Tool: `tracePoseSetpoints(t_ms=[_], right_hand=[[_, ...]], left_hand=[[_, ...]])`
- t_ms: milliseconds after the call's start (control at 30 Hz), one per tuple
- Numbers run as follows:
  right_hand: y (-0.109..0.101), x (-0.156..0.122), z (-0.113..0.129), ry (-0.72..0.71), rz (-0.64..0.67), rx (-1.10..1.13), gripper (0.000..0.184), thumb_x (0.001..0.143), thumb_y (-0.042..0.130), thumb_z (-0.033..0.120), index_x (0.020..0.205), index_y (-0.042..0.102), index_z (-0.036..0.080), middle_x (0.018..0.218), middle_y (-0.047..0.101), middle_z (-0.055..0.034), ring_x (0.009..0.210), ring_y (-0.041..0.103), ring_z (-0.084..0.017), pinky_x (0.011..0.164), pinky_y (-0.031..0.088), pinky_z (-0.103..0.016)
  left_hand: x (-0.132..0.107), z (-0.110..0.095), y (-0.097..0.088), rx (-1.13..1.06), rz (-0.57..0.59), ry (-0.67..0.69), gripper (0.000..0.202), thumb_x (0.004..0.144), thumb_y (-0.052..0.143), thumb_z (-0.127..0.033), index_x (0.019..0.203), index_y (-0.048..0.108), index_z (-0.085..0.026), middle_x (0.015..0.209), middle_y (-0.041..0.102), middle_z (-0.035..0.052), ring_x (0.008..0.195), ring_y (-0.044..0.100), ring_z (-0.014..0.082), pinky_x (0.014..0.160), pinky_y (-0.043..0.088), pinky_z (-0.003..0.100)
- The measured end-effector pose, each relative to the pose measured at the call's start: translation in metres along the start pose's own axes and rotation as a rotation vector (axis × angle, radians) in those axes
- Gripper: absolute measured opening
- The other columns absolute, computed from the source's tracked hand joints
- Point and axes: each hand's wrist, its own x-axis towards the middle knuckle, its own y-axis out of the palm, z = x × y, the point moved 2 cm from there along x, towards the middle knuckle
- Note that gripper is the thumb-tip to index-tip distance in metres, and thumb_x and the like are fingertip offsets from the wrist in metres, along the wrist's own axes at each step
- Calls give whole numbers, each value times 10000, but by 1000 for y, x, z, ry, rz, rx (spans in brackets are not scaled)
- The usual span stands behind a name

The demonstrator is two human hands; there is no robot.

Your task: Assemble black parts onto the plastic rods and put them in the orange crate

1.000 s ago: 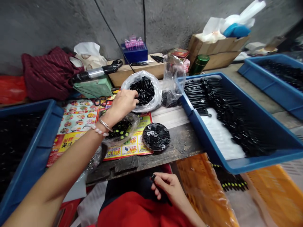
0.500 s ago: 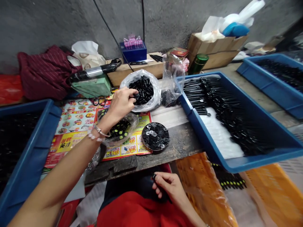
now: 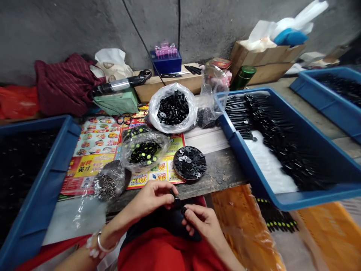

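Observation:
In front of my lap, my left hand (image 3: 155, 197) pinches a small black piece (image 3: 176, 201) between thumb and fingertips. Just to its right, my right hand (image 3: 203, 224) grips another small black piece (image 3: 184, 210), mostly covered by the fingers. The hands are close but apart. Beyond them stands a round dish of flat black cut-out pieces (image 3: 190, 162). Behind it, a clear plastic bag (image 3: 153, 107) lies open with glossy black oval pieces (image 3: 176, 107) inside. Left of the dish, another bag holds black pieces with yellow-green dots (image 3: 143, 152).
At right, a blue tray (image 3: 231, 137) holds rows of long black parts. More blue bins stand at far left (image 3: 63, 150) and far right (image 3: 324, 96). A bag of small metal parts (image 3: 106, 186) sits near the table edge. Orange crates (image 3: 234, 214) stand below at right.
My left hand has come back from the bag of black oval pieces to my lap, now pinching a small black piece. My right hand has stayed nearly in place; the view has shifted slightly left.

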Motion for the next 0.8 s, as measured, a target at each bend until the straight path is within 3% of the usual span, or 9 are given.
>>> tracePoseSetpoints(t_ms=[200,367,600,800], right_hand=[[5,-5,2,-24,22,-35,565,714,674,639,879,761,106,618,660,-54,476,530,-102,431,440,-200],[5,-8,0,-64,26,-82,540,749,650,624,866,761,109,620,654,-52,471,521,-102,428,433,-202],[7,-9,0,-157,20,-215,539,798,586,621,728,754,113,614,632,-57,452,516,-114,397,404,-208],[3,-7,-6,-92,81,-186,533,784,605,624,760,754,112,633,646,-62,467,524,-119,408,410,-209]], left_hand=[[-2,14,5,-78,39,6,308,666,752,-376,833,657,-134,608,643,-7,525,576,126,550,456,237],[-7,19,10,-78,31,29,277,668,752,-359,798,664,-131,587,624,-20,511,560,114,540,429,222],[-14,26,18,-54,-73,45,143,669,686,-238,753,664,-124,587,612,-15,526,562,124,548,425,227],[-19,31,25,133,-113,132,120,709,579,-139,772,682,-139,615,619,-13,574,554,135,555,428,224]])
